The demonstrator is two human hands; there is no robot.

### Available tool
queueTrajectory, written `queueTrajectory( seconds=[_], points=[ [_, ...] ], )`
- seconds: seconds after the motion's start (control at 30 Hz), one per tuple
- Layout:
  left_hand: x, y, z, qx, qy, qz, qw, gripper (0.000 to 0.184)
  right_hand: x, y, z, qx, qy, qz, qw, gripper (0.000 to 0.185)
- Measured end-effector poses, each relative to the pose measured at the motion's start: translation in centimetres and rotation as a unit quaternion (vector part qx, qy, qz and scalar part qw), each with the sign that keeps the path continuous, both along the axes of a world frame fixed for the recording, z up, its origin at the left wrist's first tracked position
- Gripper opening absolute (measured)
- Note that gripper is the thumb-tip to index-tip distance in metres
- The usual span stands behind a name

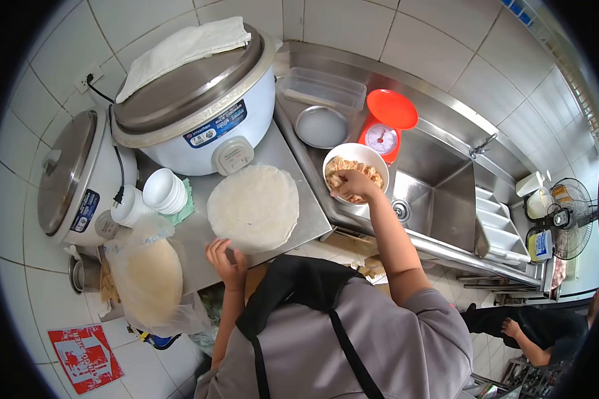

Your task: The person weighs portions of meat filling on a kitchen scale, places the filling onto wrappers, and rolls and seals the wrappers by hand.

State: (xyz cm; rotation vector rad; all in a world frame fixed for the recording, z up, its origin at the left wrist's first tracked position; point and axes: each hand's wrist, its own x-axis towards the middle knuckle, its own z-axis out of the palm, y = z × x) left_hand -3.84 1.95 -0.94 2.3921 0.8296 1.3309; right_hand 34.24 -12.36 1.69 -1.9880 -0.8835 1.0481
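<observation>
My right hand (356,185) reaches into a white bowl (373,151), its fingers closed on a clump of chunky orange-and-pale filling (343,166). The fingertips are partly hidden in the mix. My left hand (226,264) is at the front edge of the steel counter, fingers apart and slightly bent, holding nothing. Just beyond it lies a stack of thin round wrappers (254,207); whether the fingers touch its edge I cannot tell. More round wrappers (154,279) in a clear plastic bag lie to the left.
A large rice cooker (186,149) stands behind the wrappers, a second cooker (70,179) left of it. Stacked white cups (164,191) sit in front. A red scale (393,110), round metal tray (321,127), clear container (323,88) and sink (432,179) are right. Another person's hand (510,327) shows lower right.
</observation>
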Motion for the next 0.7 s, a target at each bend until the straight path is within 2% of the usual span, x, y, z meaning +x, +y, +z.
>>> queueTrajectory(
  seconds=[0.07,0.17,0.23,0.3,0.37,0.47,0.53,0.63,0.7],
  points=[
    [0.0,0.1,-0.1,-0.002,-0.009,0.008,1.000,0.025,0.9,-0.9,0.3,0.043,0.077,-0.008,0.996,0.054],
    [0.1,0.2,-0.5,-0.011,-0.020,0.021,1.000,0.025,3.1,-2.8,1.7,0.088,0.108,-0.046,0.989,0.047],
    [0.2,0.1,-0.2,-0.018,-0.023,0.028,0.999,0.025,4.5,-3.9,6.1,0.131,0.110,-0.035,0.985,0.052],
    [0.3,0.4,-0.6,-0.015,-0.019,0.028,0.999,0.025,7.2,-4.4,9.9,0.189,0.069,-0.035,0.979,0.045],
    [0.2,0.3,-0.7,-0.022,-0.018,0.028,0.999,0.025,10.3,-3.7,12.5,0.232,0.044,-0.110,0.965,0.036],
    [0.3,0.2,-0.6,-0.031,-0.019,0.032,0.999,0.026,17.0,-1.4,13.9,0.173,-0.077,-0.134,0.973,0.025],
    [0.3,0.3,-0.5,-0.028,-0.017,0.033,0.999,0.026,20.1,0.3,12.6,0.133,-0.195,-0.146,0.961,0.019],
    [0.3,0.3,-0.6,-0.029,-0.014,0.041,0.999,0.026,22.0,1.6,10.1,0.091,-0.283,-0.175,0.939,0.019],
    [0.4,0.3,-0.6,-0.020,-0.017,0.049,0.998,0.026,22.0,2.1,10.3,-0.045,-0.354,-0.141,0.923,0.020]
  ],
)
